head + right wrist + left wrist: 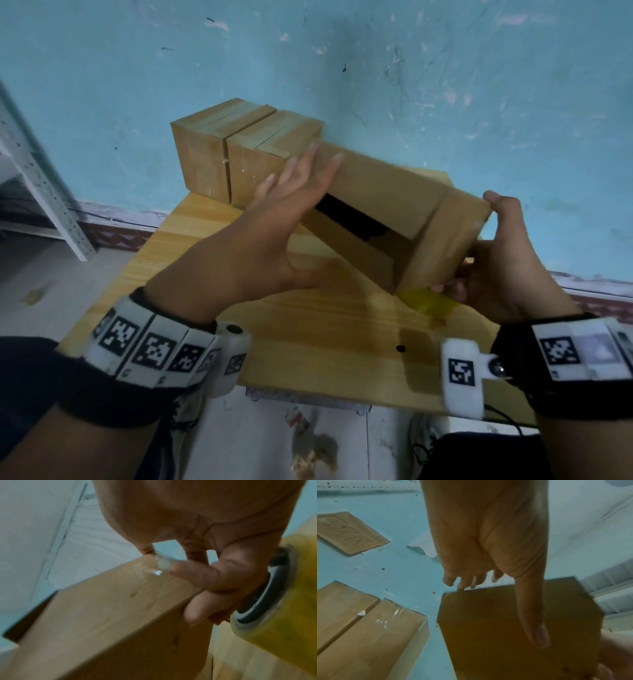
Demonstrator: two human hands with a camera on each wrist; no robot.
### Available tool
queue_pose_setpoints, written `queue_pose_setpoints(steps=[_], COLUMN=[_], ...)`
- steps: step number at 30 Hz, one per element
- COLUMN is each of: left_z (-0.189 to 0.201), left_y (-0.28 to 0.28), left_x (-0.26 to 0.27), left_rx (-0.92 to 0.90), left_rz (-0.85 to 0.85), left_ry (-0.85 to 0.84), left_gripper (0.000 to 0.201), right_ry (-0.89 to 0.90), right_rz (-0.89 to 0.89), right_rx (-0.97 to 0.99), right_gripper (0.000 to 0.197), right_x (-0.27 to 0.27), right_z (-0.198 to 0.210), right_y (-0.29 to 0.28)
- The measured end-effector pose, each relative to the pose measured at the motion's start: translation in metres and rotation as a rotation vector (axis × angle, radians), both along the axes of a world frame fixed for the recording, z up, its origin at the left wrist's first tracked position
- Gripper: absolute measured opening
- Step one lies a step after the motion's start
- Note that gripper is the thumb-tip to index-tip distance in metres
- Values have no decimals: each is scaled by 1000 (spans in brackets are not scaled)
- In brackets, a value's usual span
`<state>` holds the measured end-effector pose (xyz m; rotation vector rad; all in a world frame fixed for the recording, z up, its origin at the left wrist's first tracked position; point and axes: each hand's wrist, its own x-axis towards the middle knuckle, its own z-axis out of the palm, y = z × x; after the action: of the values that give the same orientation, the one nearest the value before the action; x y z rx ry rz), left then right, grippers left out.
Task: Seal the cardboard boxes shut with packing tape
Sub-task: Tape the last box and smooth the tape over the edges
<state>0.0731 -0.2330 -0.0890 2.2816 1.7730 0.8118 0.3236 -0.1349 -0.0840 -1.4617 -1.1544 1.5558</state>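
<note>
An open cardboard box (387,192) is held tilted above the wooden table (308,342), its dark inside showing between loose flaps. My left hand (298,209) lies against the box's left side with straight fingers and the thumb spread. In the left wrist view the left hand (488,534) has its thumb across a face of the box (488,628). My right hand (496,253) grips the near end, thumb on top and fingers underneath. A yellow tape roll (428,301) hangs under that hand. In the right wrist view the tape roll (283,601) sits behind curled fingers (197,609) on the box (111,622).
Two taped boxes (205,154) (260,161) stand side by side at the table's back edge against the blue wall. A white metal shelf (34,171) stands at the far left. Scraps of paper (308,445) lie on the floor below the table's front edge.
</note>
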Motion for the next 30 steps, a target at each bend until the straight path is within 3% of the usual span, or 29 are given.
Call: queue_pose_setpoints(steps=[5,9,11,18,22,26,30], left_z=[3,11,16,23,16,8,5], left_y=[2,-10,-15,-11,5,29,34], left_x=[-8,-23,-31,-44,-37,-33,-35], left_rx=[81,119,97,84,-1,-169,-266], left_rz=[167,142,151,245,262,265,223], left_ry=[253,335,371,577,613,600,494], left_gripper=[134,122,120,115,114,121,117], right_ry=[-26,-14,-27,-294,-764,-1041,-955], right_rz=[202,404,414,148,77,251,156], right_rx=[-121,-215,-221,238,661,587,645], right_gripper=[80,82,83,33,18,29,14], right_x=[-8,-18,-22,-25,-14,-11,-5], right_z=[0,-5,-11,-19,-19,-23,-24], right_y=[-3,-9,-10,-6,-6,-3,8])
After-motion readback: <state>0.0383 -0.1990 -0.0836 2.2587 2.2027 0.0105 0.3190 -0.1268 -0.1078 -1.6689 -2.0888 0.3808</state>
